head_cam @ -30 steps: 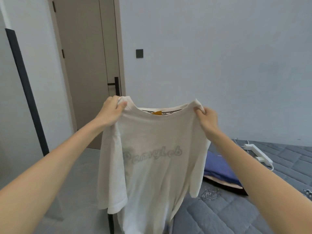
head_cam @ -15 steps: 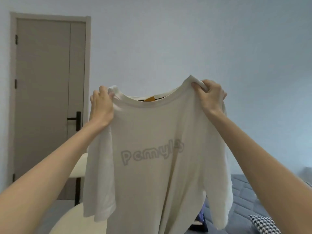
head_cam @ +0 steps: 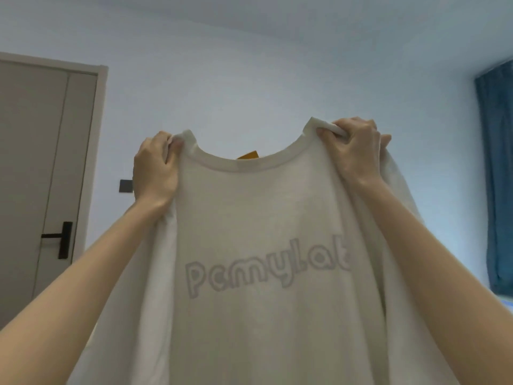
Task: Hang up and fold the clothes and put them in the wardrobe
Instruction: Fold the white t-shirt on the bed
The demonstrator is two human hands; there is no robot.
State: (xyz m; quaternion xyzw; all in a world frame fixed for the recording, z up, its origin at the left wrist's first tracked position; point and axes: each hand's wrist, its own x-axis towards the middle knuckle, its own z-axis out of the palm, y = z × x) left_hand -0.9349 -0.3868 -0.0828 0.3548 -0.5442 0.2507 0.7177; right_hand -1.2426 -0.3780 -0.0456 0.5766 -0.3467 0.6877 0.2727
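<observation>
A cream-white T-shirt (head_cam: 263,218) with pale grey outlined lettering across the chest hangs spread out in front of me, held up high. My left hand (head_cam: 155,169) is shut on its left shoulder beside the collar. My right hand (head_cam: 358,147) is shut on its right shoulder, a little higher. An orange label (head_cam: 248,155) shows inside the neckline. The shirt's hem is out of frame below. No wardrobe or hanger is in view.
A grey-brown door (head_cam: 41,176) with a black handle (head_cam: 59,240) stands at the left. A dark wall switch (head_cam: 125,186) sits just left of my left hand. A blue curtain (head_cam: 497,176) hangs at the right edge. Pale wall and ceiling fill the background.
Both hands have raised the T-shirt higher and my view has tilted up. The bed and floor have dropped out of sight, and the curtain has come into view at the right.
</observation>
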